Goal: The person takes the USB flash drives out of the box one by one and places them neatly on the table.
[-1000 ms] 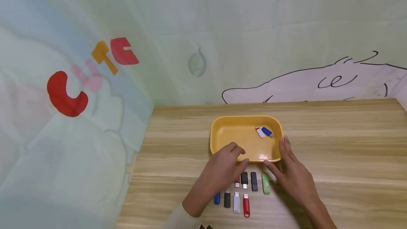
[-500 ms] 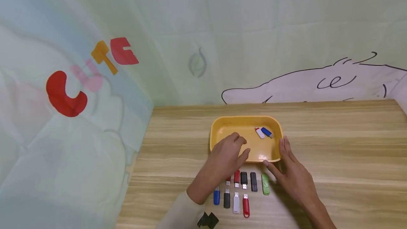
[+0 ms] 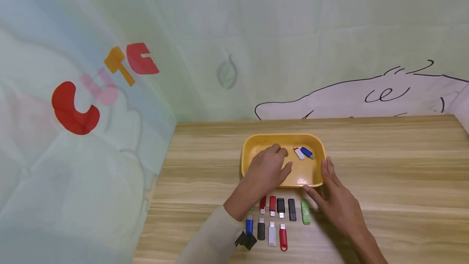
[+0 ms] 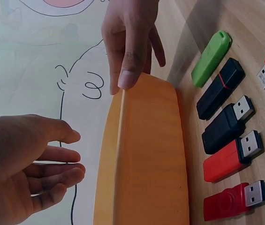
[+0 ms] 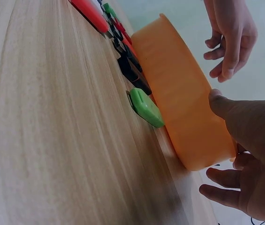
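Note:
My left hand (image 3: 266,168) hovers over the left half of a shallow yellow tray (image 3: 283,135), its fingers loosely bent with nothing between them. The left wrist view shows that hand (image 4: 34,168) above the tray rim, thumb and fingers apart. At the tray's near right corner my right hand (image 3: 340,203) holds on, thumb on the near rim (image 5: 211,101) and fingers round the right end. Inside the tray, on the right, lie a white-and-red USB stick (image 3: 299,153) and a blue USB stick (image 3: 307,152), side by side.
In front of the tray, USB sticks lie in two rows. The back row includes red (image 3: 272,206), black (image 3: 292,210) and green (image 3: 305,212) ones; the front row has blue (image 3: 249,223), black (image 3: 261,230), grey (image 3: 272,234) and red (image 3: 283,237). A printed curtain (image 3: 227,31) stands behind.
My left hand has moved from the tray's near rim farther in over the tray, uncovering more USB sticks in the back row. The right hand and the tray stay put.

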`<state>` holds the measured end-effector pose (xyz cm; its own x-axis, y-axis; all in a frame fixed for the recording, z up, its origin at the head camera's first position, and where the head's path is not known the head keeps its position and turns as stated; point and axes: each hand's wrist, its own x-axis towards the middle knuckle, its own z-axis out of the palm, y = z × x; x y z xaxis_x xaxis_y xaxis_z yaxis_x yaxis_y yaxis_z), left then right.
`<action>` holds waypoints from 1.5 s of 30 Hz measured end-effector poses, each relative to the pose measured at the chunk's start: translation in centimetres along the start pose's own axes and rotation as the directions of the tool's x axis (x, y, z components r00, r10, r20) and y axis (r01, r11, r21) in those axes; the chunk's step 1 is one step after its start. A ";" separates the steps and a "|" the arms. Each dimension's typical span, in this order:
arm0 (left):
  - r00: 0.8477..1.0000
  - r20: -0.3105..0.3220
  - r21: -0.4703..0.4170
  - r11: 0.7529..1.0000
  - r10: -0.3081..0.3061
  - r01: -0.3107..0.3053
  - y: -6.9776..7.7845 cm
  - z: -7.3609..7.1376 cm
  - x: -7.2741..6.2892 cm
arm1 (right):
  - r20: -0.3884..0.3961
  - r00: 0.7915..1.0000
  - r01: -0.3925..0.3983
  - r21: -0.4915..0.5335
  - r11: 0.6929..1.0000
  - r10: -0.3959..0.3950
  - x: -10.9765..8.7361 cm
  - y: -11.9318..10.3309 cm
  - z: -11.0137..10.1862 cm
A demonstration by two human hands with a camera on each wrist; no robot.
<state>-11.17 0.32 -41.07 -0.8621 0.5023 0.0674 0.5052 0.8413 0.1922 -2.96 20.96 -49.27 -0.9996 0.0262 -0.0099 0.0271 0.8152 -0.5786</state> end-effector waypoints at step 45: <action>0.988 0.142 0.133 0.990 -0.059 0.040 1.4 3.4 6.4 | -0.019 1.000 0.011 0.009 1.000 -0.011 0.0 0.1 0.0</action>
<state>-15.83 5.40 -43.70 -0.8761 0.4749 -0.0833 0.4710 0.8799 0.0629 -2.91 21.03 -49.38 -0.9995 0.0280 0.0117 0.0158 0.8101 -0.5861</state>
